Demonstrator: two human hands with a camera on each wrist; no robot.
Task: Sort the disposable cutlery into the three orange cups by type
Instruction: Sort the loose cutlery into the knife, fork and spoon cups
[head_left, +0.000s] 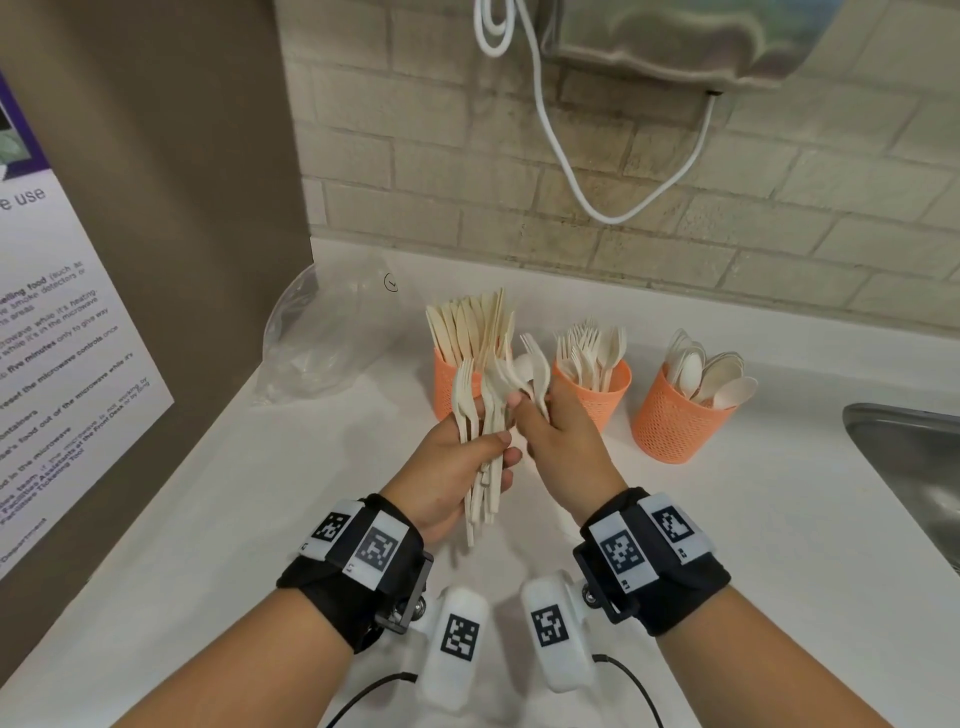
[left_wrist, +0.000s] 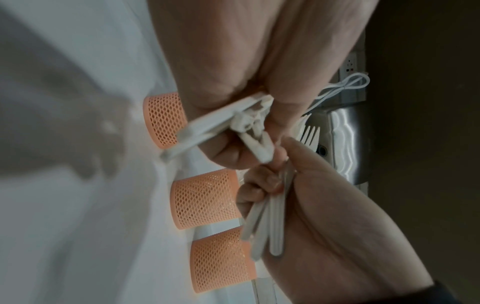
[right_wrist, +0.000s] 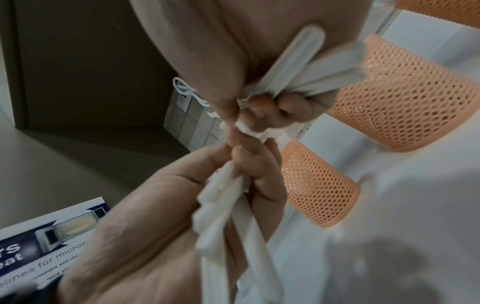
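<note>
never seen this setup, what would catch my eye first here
Two hands meet mid-counter: the left hand grips a bundle of pale disposable forks while the right hand holds a few more. Behind them stand three orange mesh cups: knives at left, forks in the middle, spoons at right.

Orange mesh cups (head_left: 670, 426), cream cutlery (head_left: 480, 415), white counter (head_left: 779, 519).

Bare forearms. Each wrist carries a black fabric band (head_left: 358, 566) with white square-coded tags (head_left: 378, 550). Behind each grip, a black metal bracket (head_left: 402, 613) joins the band to a white camera pod (head_left: 454, 644) bearing another coded tag. A thin black cable (head_left: 363, 693) leaves each pod.
</note>
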